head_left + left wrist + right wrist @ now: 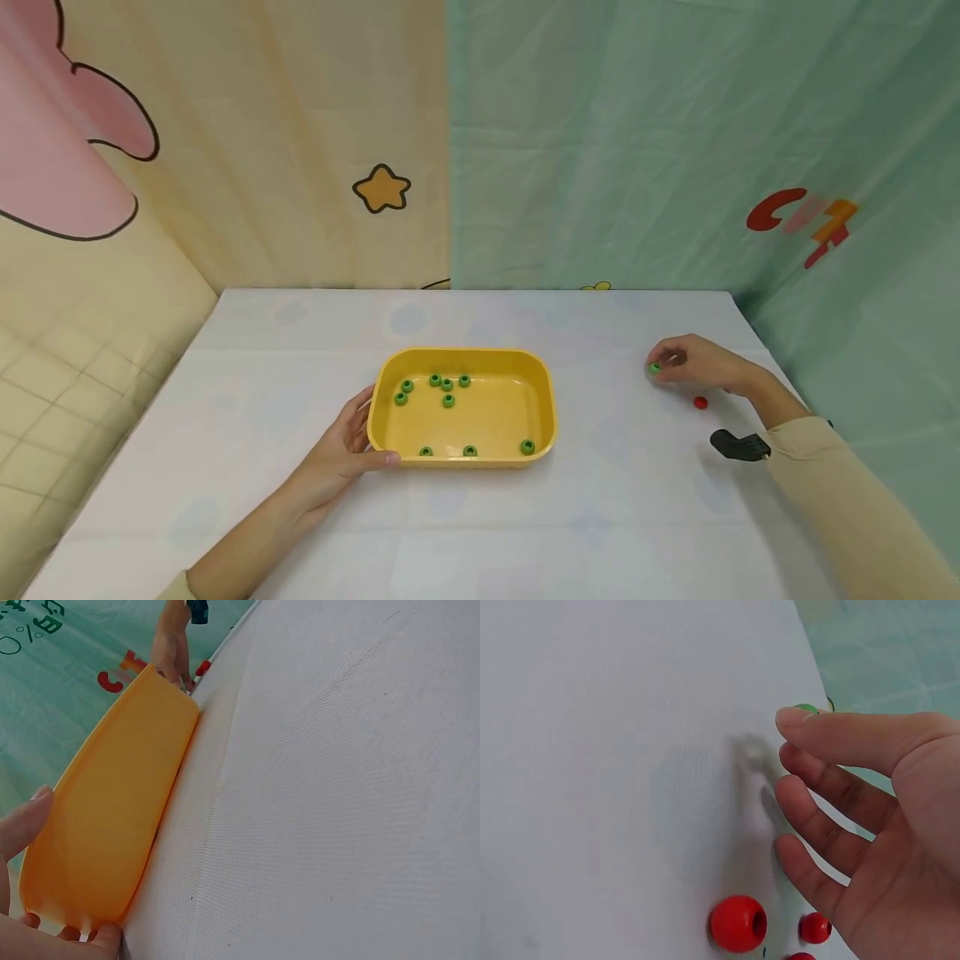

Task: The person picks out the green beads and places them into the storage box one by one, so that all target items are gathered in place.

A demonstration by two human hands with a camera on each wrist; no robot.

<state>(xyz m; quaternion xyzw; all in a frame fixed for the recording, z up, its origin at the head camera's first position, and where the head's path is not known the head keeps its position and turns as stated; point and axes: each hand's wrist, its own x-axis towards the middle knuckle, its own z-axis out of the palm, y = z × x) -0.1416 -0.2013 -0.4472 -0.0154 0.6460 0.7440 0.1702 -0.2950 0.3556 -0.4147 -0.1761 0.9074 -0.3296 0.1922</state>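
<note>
My left hand (333, 458) grips the left end of a yellow plastic tray (491, 421), its thumb on the near rim and the other fingers around the outer wall. Inside the tray lie several green beads (447, 385) with dark holes, most towards the back left and a few along the near wall. Off to the right, my right hand (693, 362) pinches a green bead (654, 368) between thumb and index finger. In the right wrist view that bead is mostly hidden behind the thumb. A red bead (738, 924) sits on the table below this hand.
Two more red beads, one of them a smaller-looking red bead (815, 928), show at the bottom of the right wrist view. A white cloth covers the table (300, 350). Printed curtains (637, 150) hang behind and beside it. A black device (738, 446) juts from the right sleeve.
</note>
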